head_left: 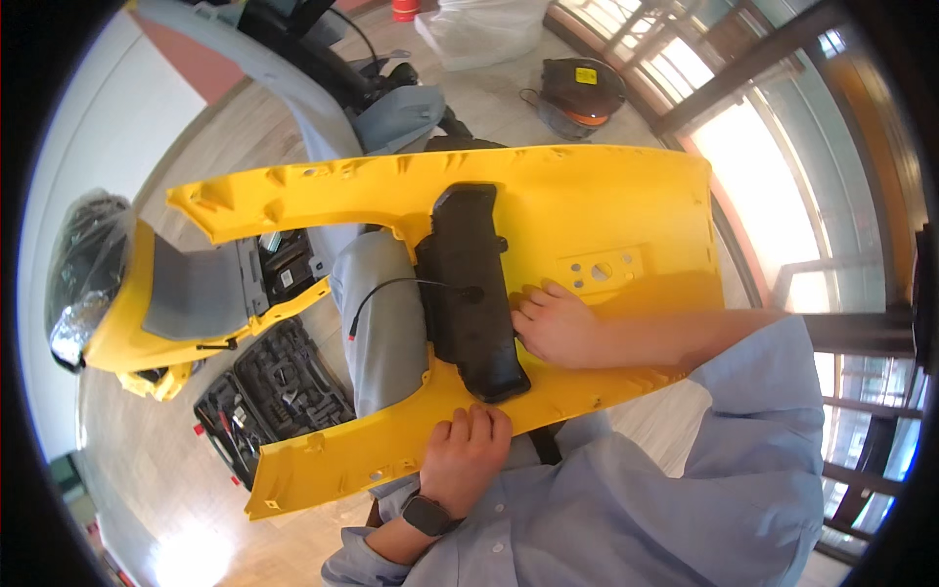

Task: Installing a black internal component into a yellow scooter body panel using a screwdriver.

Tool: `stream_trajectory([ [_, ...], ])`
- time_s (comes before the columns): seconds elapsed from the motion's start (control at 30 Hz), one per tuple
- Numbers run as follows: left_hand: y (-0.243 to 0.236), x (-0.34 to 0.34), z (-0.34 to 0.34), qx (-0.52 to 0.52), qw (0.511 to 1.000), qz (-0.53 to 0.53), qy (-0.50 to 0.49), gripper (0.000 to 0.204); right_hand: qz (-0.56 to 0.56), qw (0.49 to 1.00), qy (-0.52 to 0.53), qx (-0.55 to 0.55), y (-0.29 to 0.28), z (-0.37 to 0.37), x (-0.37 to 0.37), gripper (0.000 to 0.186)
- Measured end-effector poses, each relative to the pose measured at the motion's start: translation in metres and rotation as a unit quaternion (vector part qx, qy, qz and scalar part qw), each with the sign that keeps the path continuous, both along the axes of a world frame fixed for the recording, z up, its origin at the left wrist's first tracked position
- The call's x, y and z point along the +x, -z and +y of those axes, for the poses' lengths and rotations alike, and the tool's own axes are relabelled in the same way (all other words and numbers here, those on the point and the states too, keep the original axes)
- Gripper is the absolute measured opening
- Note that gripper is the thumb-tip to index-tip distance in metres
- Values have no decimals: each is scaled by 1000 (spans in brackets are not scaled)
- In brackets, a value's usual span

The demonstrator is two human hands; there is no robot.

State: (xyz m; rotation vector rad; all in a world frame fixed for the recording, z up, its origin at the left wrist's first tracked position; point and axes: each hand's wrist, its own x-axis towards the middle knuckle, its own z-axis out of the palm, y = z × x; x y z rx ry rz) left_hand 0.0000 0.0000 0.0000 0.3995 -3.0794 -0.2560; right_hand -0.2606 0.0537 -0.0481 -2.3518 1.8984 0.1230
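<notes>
A large yellow plastic body panel [606, 205] with a deep cutout lies across my lap, its inner side with clips and ribs facing up. Across its middle sits a long black plastic part [469, 303], and a thin black cable [377, 291] with a red tip runs out of it to the left. My left hand [467, 452], with a dark watch at the wrist, has its fingers curled over the panel's near edge, close to the black part's lower end. Against the right edge of the black part, my right hand [556, 326] is closed, its fingertips partly hidden.
On the floor at left lies an open tool case [284, 386] with several tools. Beyond it stands a yellow and grey shell [196, 284] partly wrapped in clear plastic. A grey vehicle frame [284, 78], a dark round machine [584, 93] and a white plastic bag [484, 31] are farther back.
</notes>
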Motion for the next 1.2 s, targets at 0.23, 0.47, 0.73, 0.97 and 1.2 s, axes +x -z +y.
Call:
stream_trajectory([
  [0.23, -13, 3, 0, -1, 1000, -12, 9, 25, -13, 999, 10, -33, -5, 2, 4, 23],
  [0.47, -12, 0, -4, -8, 1000, -11, 26, 25, -18, 999, 19, 43, -14, 0, -6, 24],
  [0.73, -6, 4, 0, -14, 1000, -8, 19, 25, -40, 998, -6, -50, 1, -1, -1, 23],
  [0.97, -5, 4, 0, -35, 999, -14, 23, 24, -13, 999, 21, 29, 8, -1, 2, 26],
  [1.2, -3, 2, -2, -40, 999, -9, 30, 24, -48, 995, 3, -93, 7, -6, -1, 28],
])
